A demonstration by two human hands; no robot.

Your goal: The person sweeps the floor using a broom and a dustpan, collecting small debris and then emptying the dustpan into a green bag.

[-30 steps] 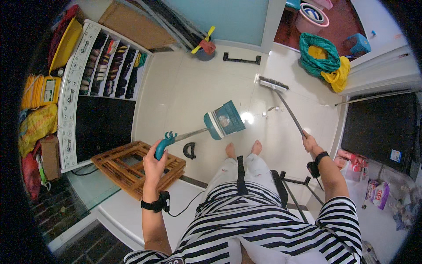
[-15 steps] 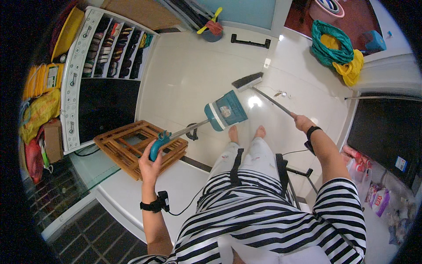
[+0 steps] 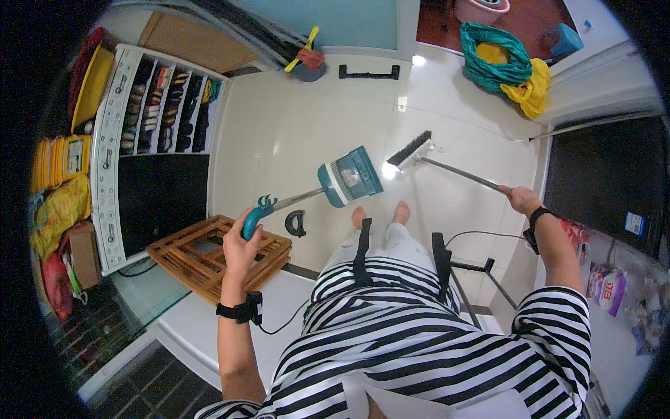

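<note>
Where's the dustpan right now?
Head view, centre: the dustpan is held up off the floor by the left hand, just left of the broom.

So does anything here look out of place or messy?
A little. A small black clip-like thing lies loose on the tile floor near the feet, and a wooden rack sits askew at the step's edge. Nothing looks spilled. The left hand holds a dustpan, the right hand a broom.

We see a glossy cream tiled floor [image 3: 293, 140], a white shoe rack [image 3: 150, 112] at left, and a wooden pallet [image 3: 209, 255] below it.
</note>
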